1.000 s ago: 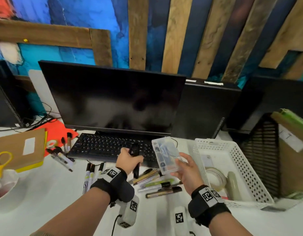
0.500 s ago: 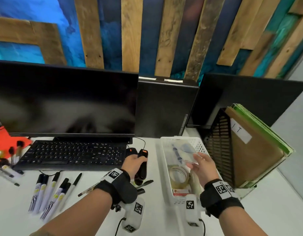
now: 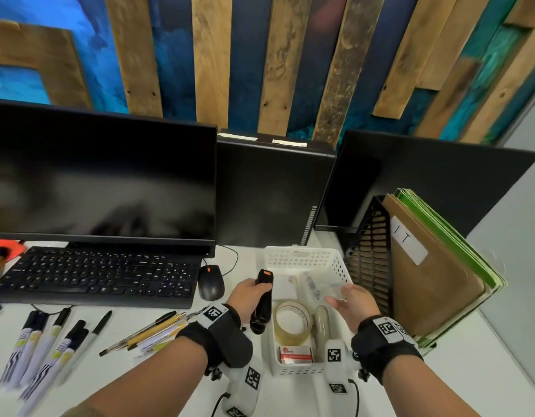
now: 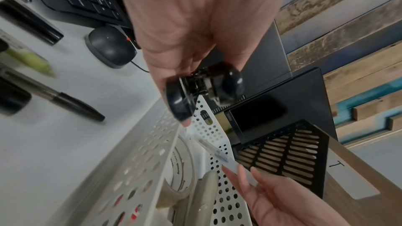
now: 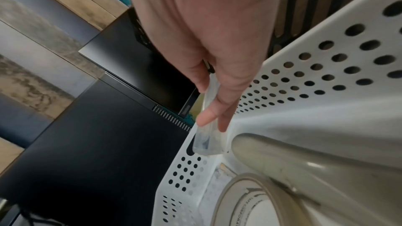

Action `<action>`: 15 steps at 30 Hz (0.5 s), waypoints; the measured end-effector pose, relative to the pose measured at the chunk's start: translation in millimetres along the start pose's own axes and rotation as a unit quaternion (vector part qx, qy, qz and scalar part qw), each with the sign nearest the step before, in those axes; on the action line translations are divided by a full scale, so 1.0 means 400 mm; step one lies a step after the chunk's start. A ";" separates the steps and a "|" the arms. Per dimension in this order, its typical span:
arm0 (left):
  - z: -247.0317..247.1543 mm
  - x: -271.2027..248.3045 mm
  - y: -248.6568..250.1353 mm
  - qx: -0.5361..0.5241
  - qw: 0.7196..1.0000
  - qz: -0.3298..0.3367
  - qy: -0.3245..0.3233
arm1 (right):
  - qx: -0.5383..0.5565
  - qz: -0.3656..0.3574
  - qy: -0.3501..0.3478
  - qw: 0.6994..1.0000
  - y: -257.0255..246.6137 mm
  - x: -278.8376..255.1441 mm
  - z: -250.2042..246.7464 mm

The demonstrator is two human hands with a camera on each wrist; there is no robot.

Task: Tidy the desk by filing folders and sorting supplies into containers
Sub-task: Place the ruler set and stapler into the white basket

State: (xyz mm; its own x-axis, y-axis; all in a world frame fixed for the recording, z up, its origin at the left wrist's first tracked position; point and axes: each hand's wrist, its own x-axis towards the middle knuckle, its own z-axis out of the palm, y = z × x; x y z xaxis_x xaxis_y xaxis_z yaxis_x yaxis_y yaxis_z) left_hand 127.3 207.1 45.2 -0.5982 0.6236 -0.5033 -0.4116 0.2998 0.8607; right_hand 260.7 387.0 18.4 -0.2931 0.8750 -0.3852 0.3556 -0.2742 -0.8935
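My left hand (image 3: 257, 291) grips a black stapler (image 3: 261, 299) with an orange tip, held upright just left of the white perforated basket (image 3: 299, 251). The left wrist view shows the stapler's (image 4: 204, 88) rear end in my curled fingers above the basket's wall (image 4: 139, 169). My right hand (image 3: 341, 296) is lowered into the basket and pinches a clear plastic box (image 3: 318, 288) between thumb and fingers. In the right wrist view the clear box (image 5: 206, 140) stands on edge near the basket's far wall (image 5: 326, 75).
In the basket lie a tape roll (image 3: 293, 322), a grey tube (image 3: 321, 326) and a small red-and-white box (image 3: 295, 355). A black file rack (image 3: 368, 260) with folders (image 3: 425, 281) stands right of it. Keyboard (image 3: 94, 275), mouse (image 3: 211, 282), markers (image 3: 49, 341) and pens (image 3: 151, 329) lie to the left.
My right hand has carried the clear box rightward and down into the basket. My left hand has brought the stapler right, beside the basket. The head view has swung right.
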 end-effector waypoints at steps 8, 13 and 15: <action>0.027 0.033 -0.012 0.031 0.999 0.009 0.008 | -0.052 -0.096 -0.031 0.994 -0.036 -0.011 -0.025; 0.037 0.039 -0.015 0.024 1.000 0.015 0.002 | -0.295 -0.127 -0.007 0.947 -0.010 -0.017 -0.040; 0.039 0.037 -0.016 0.025 0.999 0.021 -0.005 | -0.367 -0.116 -0.022 0.923 0.000 -0.018 -0.046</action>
State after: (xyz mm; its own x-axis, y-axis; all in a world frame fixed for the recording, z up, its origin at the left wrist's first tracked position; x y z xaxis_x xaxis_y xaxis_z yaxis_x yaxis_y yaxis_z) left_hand 132.0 225.7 33.6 -0.6081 0.6431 -0.4654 -0.3506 0.3084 0.8843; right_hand 279.0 388.2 25.4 -0.4666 0.8547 -0.2276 0.7797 0.2760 -0.5620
